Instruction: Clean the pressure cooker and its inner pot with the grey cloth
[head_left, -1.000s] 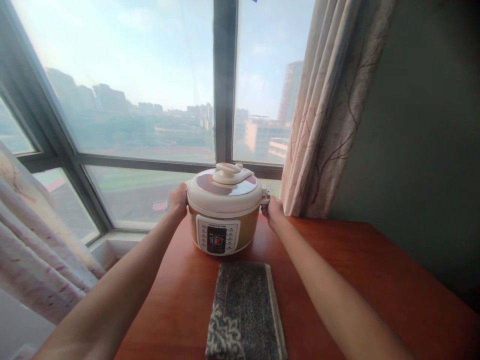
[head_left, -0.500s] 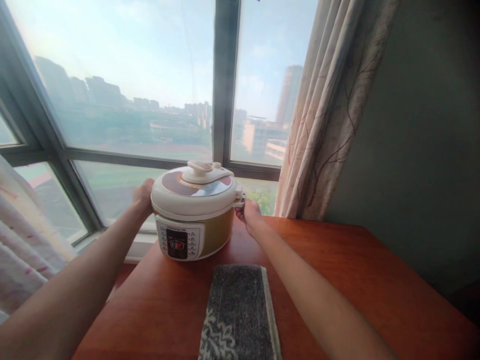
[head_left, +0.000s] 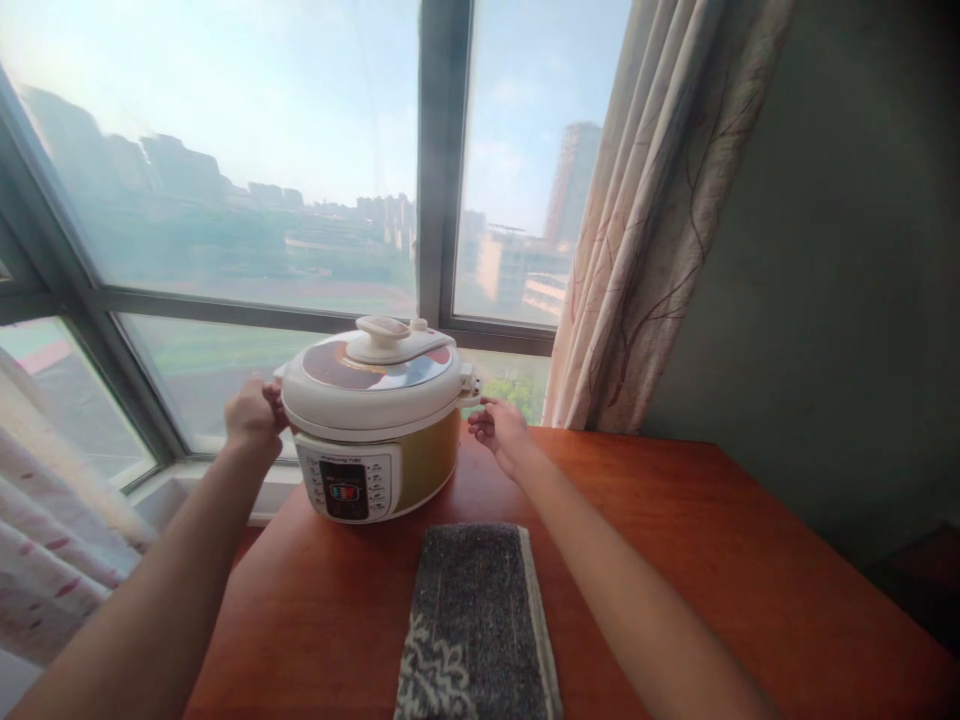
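cooker centre-left of frame, on red-brown table at its far left corner, by window. my left hand closed on cooker's left side handle. my right hand just beside right handle, fingers loose and open, not touching. grey mat lies lower centre, near cooker. curtain upper right.
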